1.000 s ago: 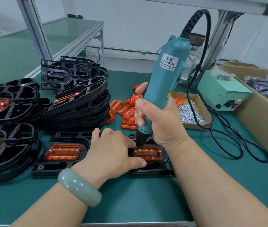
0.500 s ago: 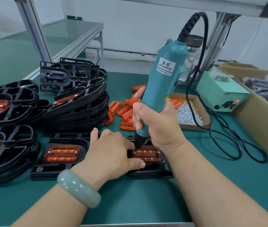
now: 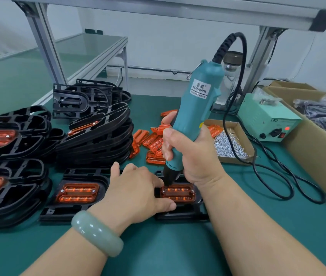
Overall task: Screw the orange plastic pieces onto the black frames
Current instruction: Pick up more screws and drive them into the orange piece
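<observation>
**Screwdriver tip set on the orange piece's corner**

The right hand is wrapped round the lower body of the teal electric screwdriver, which tilts slightly. Its black tip is on the upper-left corner of the orange piece. That piece sits in the black frame on the green surface, directly beneath the hand. The left hand lies palm-down with fingers loosely spread, pressing the frame's left part, the thumb along the piece's near edge. A second frame lies just left. Loose orange pieces and a box of screws lie behind.
</observation>
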Action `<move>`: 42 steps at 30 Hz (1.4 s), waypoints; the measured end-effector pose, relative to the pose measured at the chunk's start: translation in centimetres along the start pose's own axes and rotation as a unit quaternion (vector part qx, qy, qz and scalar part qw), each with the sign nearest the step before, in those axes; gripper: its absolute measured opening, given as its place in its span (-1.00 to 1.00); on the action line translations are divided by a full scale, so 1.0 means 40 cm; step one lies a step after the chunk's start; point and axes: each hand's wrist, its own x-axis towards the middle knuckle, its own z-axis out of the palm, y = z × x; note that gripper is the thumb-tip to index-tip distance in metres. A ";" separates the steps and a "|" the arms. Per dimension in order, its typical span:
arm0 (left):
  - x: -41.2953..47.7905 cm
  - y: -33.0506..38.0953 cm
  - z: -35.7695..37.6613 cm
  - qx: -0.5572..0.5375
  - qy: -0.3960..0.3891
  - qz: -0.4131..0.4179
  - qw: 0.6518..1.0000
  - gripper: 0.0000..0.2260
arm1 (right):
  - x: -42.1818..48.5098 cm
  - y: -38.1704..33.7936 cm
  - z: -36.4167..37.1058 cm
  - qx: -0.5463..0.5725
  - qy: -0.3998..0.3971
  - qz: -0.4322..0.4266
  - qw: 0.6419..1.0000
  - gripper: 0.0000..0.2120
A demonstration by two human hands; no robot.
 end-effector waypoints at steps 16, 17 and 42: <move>0.000 -0.006 0.005 -0.005 0.006 0.000 1.000 -0.36 | 0.016 0.004 0.001 -0.011 0.026 0.017 0.999 -0.89; 0.000 -0.006 0.006 -0.006 0.006 0.000 1.000 -0.36 | 0.016 0.004 0.002 -0.013 0.028 0.019 0.999 -0.89; -0.004 0.003 0.004 0.011 0.002 0.001 1.000 -0.35 | 0.004 -0.046 -0.188 0.325 0.303 -0.020 0.896 -0.81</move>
